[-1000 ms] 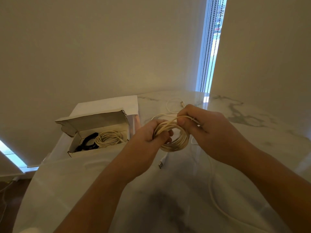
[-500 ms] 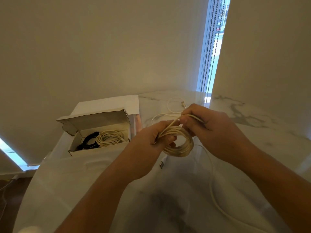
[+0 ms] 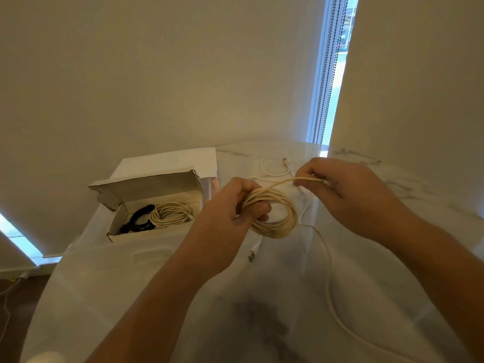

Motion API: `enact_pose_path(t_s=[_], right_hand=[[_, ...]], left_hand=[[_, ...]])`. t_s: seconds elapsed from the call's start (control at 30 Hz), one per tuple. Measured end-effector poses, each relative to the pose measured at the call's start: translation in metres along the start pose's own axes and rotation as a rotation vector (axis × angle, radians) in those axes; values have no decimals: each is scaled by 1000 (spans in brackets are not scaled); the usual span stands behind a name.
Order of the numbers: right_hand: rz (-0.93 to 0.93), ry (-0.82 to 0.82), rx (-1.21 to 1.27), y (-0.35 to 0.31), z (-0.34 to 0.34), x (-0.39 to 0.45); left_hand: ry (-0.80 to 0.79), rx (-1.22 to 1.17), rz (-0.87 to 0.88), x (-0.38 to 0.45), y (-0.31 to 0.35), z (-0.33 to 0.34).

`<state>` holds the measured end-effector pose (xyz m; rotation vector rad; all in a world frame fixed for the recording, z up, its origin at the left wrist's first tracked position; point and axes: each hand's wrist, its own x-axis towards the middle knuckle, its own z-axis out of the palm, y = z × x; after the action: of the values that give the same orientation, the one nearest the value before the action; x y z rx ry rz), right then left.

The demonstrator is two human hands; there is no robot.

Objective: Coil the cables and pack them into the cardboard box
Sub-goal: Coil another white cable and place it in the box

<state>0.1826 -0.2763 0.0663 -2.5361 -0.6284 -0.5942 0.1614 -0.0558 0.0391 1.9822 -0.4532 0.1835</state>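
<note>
Left hand grips cream coil; right hand pinches strand right of coil. Risk: slack tail snags, loops spring loose.

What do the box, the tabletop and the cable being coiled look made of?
Box: plain cardboard, matte, with a torn lid edge. Tabletop: glossy white with grey veins, likely marble or an imitation. Cable coil: cream, smooth jacket, probably plastic or rubber; it bends limply into loops.

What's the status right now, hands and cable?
Left hand grips cream coil. Right hand pinches the loose strand. Two coils already in box. Nothing in the way.
</note>
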Motion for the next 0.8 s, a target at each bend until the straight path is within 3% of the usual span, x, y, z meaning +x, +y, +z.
enact_pose_path(t_s=[0.37,0.8], right_hand=[[-57,-14,238,-9,-8,-5],[-165,-1,-167,18,-9,1]], left_hand=[[41,-26,-64,3,-8,-3],[58,-122,-80,4,-8,-8]])
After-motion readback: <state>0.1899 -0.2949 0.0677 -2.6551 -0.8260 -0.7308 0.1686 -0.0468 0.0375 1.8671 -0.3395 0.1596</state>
